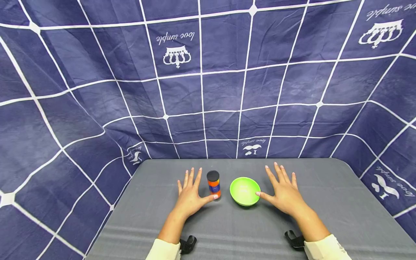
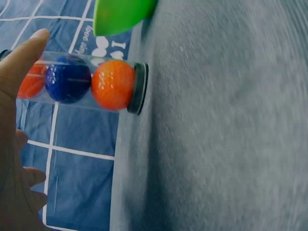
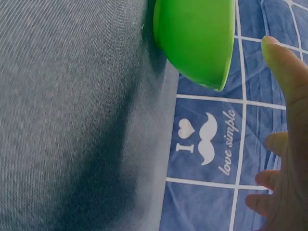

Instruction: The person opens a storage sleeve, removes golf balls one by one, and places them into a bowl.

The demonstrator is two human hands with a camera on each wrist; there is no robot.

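A clear plastic tube (image 1: 214, 186), slim and dark-capped at both ends, stands upright on the grey, fabric-textured table (image 1: 234, 234) — inside, glossy orange balls (image 2: 113, 85) flank a blue ball (image 2: 68, 82). Just right sits a smooth, round green bowl (image 1: 245, 191). The left hand (image 1: 189, 198) spreads by the tube, the right hand (image 1: 286, 195) by the bowl — each grip splayed wide, holding nothing. Behind hangs creased, white-gridded blue cloth (image 1: 224, 90).

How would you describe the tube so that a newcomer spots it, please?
On the grey table, find the left hand. Beside it the tube stands upright; unlike the green bowl, it is clear, black-capped and holds orange and blue balls.
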